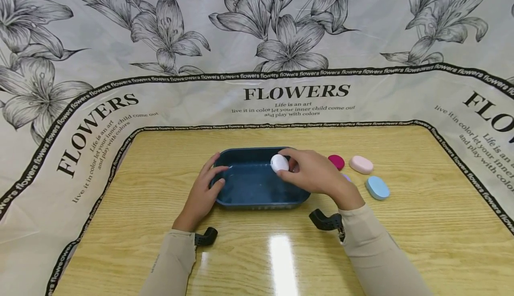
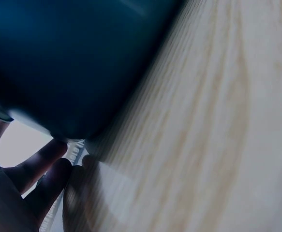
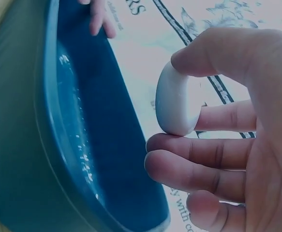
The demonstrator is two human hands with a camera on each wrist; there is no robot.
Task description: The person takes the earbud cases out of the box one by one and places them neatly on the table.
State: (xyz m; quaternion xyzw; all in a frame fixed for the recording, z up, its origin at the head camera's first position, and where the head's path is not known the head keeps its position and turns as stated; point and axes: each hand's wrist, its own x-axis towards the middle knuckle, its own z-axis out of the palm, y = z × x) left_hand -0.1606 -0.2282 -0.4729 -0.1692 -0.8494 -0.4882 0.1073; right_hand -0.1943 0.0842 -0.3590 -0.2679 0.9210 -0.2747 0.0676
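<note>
My right hand [image 1: 311,169] pinches a smooth white oval soap-like piece [image 1: 279,164] between thumb and fingers, above the right part of a dark blue rectangular tub [image 1: 261,205]. In the right wrist view, the white piece [image 3: 175,104] stands on edge in the grip, with the lower fingers curled near the tub's rim [image 3: 75,159]. At the tub's left end, my left hand [image 1: 204,193] holds the rim, some fingertips reaching over it. Its other fingers [image 2: 46,157] lie by the tub's outer wall [image 2: 78,63] in the left wrist view. The tub's visible floor is bare.
Right of the tub lie a magenta rounded piece [image 1: 336,162], a pale pink oval [image 1: 361,164] and a light blue oval [image 1: 378,187]. A purple piece [image 1: 347,178] is mostly hidden by my right hand. A flower-printed sheet [image 1: 297,104] borders the wooden table [image 1: 249,251].
</note>
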